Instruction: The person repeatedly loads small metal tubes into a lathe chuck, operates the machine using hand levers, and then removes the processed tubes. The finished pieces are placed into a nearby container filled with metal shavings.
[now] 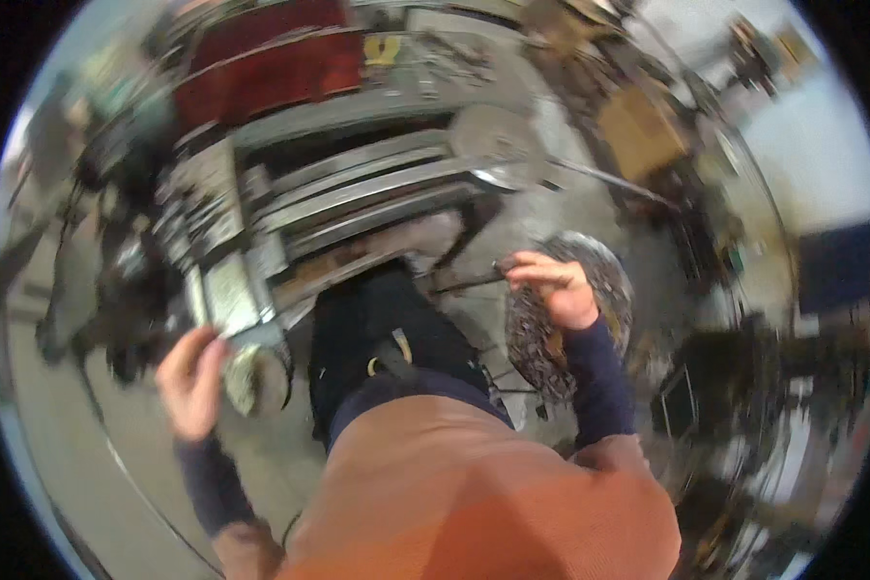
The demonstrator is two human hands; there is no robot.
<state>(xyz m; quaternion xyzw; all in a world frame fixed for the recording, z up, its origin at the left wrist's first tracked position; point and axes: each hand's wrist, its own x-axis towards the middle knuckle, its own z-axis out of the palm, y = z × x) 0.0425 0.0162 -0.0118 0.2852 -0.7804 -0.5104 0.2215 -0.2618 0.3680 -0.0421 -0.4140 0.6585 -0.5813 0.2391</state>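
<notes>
Even indoor light, heavy motion blur throughout, fisheye bending at the rim.

A machine workshop: heavy metal lathe (358,193), concrete floor (116,435), cluttered benches (648,126).

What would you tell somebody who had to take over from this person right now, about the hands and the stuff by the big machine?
Left hand: raised beside the machine's near end, fingers by a round metal part. The picture is too blurred to tell whether it has a grip on it.
Right hand: fingers pinched on the end of a thin dark rod, held over a round bin full of metal scraps.
Done or left: blur hides this; nothing shows how far the work has got.
Around: a round metal disc on a long handle beyond the machine, a brown box further right.
</notes>
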